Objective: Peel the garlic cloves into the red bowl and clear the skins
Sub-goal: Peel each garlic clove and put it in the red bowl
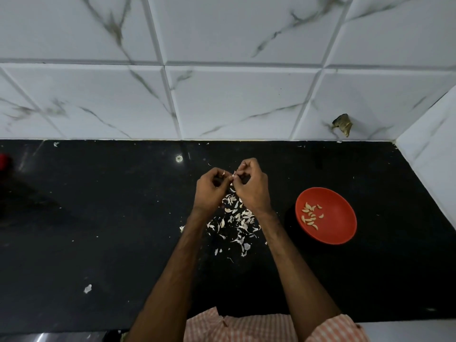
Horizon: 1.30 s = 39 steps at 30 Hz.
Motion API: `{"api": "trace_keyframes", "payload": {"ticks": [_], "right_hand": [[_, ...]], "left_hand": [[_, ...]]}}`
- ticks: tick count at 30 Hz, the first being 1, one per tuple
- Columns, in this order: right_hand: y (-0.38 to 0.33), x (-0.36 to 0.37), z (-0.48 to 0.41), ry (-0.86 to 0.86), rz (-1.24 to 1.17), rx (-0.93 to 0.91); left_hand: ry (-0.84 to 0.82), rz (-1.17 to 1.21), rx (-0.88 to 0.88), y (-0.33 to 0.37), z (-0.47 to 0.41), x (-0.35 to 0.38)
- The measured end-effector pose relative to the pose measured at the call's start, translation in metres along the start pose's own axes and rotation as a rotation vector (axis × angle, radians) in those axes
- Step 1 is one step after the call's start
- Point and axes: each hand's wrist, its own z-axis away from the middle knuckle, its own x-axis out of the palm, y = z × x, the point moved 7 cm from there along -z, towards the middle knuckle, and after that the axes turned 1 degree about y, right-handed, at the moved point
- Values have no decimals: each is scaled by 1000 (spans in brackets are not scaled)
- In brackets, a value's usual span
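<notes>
1. Centrally, the left hand (pixel 209 190) and right hand (pixel 251 186), fingers curled, pinch one garlic clove (pixel 233 173) between them.
2. Loose skins (pixel 237 220) litter the black counter (pixel 111 218) just below.
3. A red bowl (pixel 338 218) holding peeled cloves (pixel 311 215) sits right of centre.
4. White veined tiles (pixel 222 95) fill the upper frame.
</notes>
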Motion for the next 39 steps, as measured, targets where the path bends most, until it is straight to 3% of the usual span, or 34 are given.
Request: {"api": "trace_keyframes", "payload": {"ticks": [19, 27, 39], "right_hand": [[-7, 1, 5, 13, -64, 31], [0, 10, 3, -78, -84, 102], [-3, 2, -2, -63, -26, 43]], "left_hand": [[20, 194, -94, 1, 12, -6], [115, 273, -85, 0, 9, -10], [79, -7, 128, 19, 1, -12]]}}
